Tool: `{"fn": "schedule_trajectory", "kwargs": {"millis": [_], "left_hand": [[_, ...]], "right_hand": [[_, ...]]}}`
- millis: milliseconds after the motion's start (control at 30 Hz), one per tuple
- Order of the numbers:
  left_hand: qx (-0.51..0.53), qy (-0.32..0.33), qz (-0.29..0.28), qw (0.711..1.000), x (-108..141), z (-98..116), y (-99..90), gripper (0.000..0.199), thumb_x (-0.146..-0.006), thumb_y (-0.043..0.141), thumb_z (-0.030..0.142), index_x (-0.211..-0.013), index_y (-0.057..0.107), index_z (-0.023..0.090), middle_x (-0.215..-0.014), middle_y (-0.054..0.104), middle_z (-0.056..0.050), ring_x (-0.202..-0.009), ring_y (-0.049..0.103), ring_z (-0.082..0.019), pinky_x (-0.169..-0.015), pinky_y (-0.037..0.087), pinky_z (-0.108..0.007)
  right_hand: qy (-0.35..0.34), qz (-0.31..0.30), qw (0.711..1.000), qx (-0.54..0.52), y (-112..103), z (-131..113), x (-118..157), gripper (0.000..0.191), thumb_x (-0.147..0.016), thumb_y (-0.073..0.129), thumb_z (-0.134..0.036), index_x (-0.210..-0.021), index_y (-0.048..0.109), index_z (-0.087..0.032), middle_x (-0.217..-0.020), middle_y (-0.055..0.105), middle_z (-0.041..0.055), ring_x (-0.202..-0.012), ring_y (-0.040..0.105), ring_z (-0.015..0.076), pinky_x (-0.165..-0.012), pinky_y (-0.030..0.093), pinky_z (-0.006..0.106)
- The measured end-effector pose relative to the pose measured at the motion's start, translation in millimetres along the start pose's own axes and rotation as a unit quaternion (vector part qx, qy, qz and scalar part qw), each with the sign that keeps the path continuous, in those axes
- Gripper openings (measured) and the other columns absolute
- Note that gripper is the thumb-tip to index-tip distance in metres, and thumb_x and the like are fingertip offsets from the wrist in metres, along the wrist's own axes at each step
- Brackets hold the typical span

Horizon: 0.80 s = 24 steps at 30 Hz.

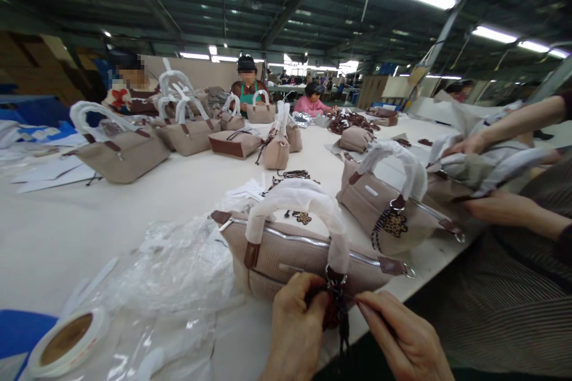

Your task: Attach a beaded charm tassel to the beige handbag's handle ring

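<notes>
A taupe ribbed handbag (286,250) stands in front of me, its silver zipper closed and its handles (290,202) wrapped in white tissue. From a metal ring at the base of its near right handle hangs a bag charm (342,324) with dark braided cords. My left hand (297,321) pinches the charm just below the ring; its fingers cover part of it. On the other side, my right hand (402,330) has thumb and forefinger pressed together on what looks like a thin strand of the charm's cord.
Beyond stands a similar handbag (370,196) with a leopard-print charm (395,223). A co-worker's hands (500,205) handle another bag at right. Crumpled clear plastic (179,274) and a tape roll (67,342) lie at left. Several more bags (125,158) stand farther back on the white table (192,190).
</notes>
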<state>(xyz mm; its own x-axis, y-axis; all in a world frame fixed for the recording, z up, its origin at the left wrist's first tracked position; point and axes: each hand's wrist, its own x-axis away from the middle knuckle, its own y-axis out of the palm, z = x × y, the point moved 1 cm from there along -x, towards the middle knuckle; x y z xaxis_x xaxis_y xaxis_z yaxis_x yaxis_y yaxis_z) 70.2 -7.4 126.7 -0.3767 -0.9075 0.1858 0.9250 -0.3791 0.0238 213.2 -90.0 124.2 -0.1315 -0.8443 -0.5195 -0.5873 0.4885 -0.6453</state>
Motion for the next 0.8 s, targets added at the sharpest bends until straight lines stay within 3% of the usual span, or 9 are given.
{"fn": "schedule_trajectory", "kwargs": {"millis": [433, 800], "left_hand": [[0.012, -0.006, -0.011, 1.0, 2.7, 0.2, -0.9, 0.011, -0.071, 0.053, 0.021, -0.067, 0.063, 0.017, -0.058, 0.054, 0.002, -0.051, 0.05, -0.01, -0.047, 0.04, -0.02], [-0.006, -0.003, -0.007, 1.0, 2.9, -1.5, -0.4, 0.011, -0.071, 0.052, 0.022, -0.069, 0.062, 0.017, -0.063, 0.057, 0.0, -0.055, 0.052, -0.012, -0.05, 0.042, -0.022]], "right_hand": [[0.028, 0.018, 0.999, -0.028, 7.7, -0.7, 7.4, 0.011, -0.084, 0.054, -0.022, -0.092, 0.062, -0.021, -0.075, 0.066, 0.0003, -0.067, 0.065, 0.0116, -0.062, 0.051, 0.014], [0.03, -0.004, 0.999, -0.035, 10.9, -3.8, 12.0, 0.011, -0.086, 0.051, -0.019, -0.094, 0.058, -0.022, -0.074, 0.062, -0.0001, -0.068, 0.063, 0.011, -0.064, 0.05, 0.015]]}}
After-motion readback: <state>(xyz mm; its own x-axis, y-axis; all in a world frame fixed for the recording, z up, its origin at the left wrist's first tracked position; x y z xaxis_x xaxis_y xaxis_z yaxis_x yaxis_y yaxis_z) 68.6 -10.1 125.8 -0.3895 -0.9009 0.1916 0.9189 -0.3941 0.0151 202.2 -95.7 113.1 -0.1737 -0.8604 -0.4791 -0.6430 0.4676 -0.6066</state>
